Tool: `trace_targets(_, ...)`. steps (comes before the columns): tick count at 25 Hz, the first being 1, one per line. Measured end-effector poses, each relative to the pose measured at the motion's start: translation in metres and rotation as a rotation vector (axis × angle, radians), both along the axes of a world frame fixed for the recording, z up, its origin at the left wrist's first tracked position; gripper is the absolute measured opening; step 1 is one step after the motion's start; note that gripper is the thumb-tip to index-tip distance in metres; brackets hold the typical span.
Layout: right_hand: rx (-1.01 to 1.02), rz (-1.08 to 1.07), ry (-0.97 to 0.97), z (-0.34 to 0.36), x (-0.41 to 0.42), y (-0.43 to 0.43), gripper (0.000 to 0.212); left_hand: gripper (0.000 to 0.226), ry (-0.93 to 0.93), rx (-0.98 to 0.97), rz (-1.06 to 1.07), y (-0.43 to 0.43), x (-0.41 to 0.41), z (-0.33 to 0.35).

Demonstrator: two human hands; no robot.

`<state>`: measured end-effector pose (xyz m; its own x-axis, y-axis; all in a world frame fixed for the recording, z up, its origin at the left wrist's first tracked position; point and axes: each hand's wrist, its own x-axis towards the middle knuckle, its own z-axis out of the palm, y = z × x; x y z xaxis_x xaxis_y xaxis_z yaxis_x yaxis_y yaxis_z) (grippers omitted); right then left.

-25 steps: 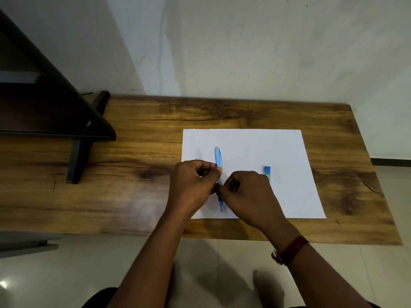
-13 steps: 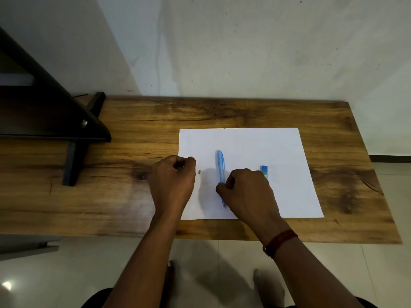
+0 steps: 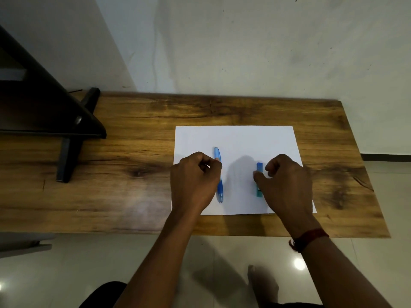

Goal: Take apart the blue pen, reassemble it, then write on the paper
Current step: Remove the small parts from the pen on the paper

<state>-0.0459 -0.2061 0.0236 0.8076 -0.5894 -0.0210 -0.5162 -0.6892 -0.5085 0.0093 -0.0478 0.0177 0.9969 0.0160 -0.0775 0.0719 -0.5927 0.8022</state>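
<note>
pen body [image 3: 218,174] – 1 | cap [image 3: 259,179] – 1 | paper [image 3: 235,143] – 1 | hands – 2

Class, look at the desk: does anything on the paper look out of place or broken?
Nothing is broken. The blue pen lies in two pieces on the paper: its body by the left hand, its cap apart by the right hand.

Blue pen [image 3: 218,174], white paper [image 3: 235,138], brown wood-grain table [image 3: 138,134], red wristband [image 3: 309,237]

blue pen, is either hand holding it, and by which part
The left hand pinches the pen barrel near its middle; the right hand touches the cap, grip unclear.
</note>
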Motion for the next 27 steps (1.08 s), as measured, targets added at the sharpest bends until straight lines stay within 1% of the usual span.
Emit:
trace_targets(2,0.075,-0.066,-0.016,-0.003,-0.001,0.003,0.042,0.016,-0.006,-0.019,-0.005,-0.007,-0.003,-0.001)
trace_targets(4,0.098,-0.096,-0.034,-0.007,-0.003,0.006,0.054,0.016,-0.032,-0.007,0.011,-0.014,-0.006,-0.002)
trace_targets(7,0.091,-0.084,-0.050,-0.014,-0.006,0.006,0.056,0.016,-0.091,-0.001,0.010,-0.025,-0.011,-0.001)
trace_targets(10,0.102,-0.098,-0.067,-0.015,-0.006,0.003,0.060,0.013,-0.072,-0.032,-0.018,-0.036,-0.014,0.000)
trace_targets(12,0.138,-0.097,-0.131,-0.012,-0.004,0.000,0.063,0.017,-0.051,-0.059,-0.052,-0.042,-0.016,0.000)
trace_targets(15,0.230,-0.009,-0.289,-0.006,-0.001,-0.003,0.064,0.027,0.042,-0.145,-0.085,-0.048,-0.019,0.001)
trace_targets(18,0.367,0.093,-0.390,0.000,0.003,-0.003,0.061,0.035,0.147,-0.245,-0.101,-0.051,-0.018,0.006)
trace_targets(20,0.439,0.168,-0.389,0.004,0.005,-0.005,0.055,0.024,0.207,-0.307,-0.074,-0.050,-0.014,0.006)
trace_targets(22,0.515,0.238,-0.344,0.008,0.006,-0.012,0.045,0.015,0.254,-0.357,-0.056,-0.049,-0.011,0.006)
trace_targets(23,0.575,0.244,-0.324,0.011,0.007,-0.017,0.039,0.016,0.263,-0.359,-0.066,-0.050,-0.010,0.006)
trace_targets(25,0.704,0.219,-0.302,0.013,0.007,-0.028,0.026,0.026,0.241,-0.317,-0.125,-0.051,-0.011,0.006)
trace_targets(27,0.713,0.216,-0.286,0.013,0.007,-0.034,0.018,0.030,0.184,-0.250,-0.216,-0.052,-0.014,0.005)
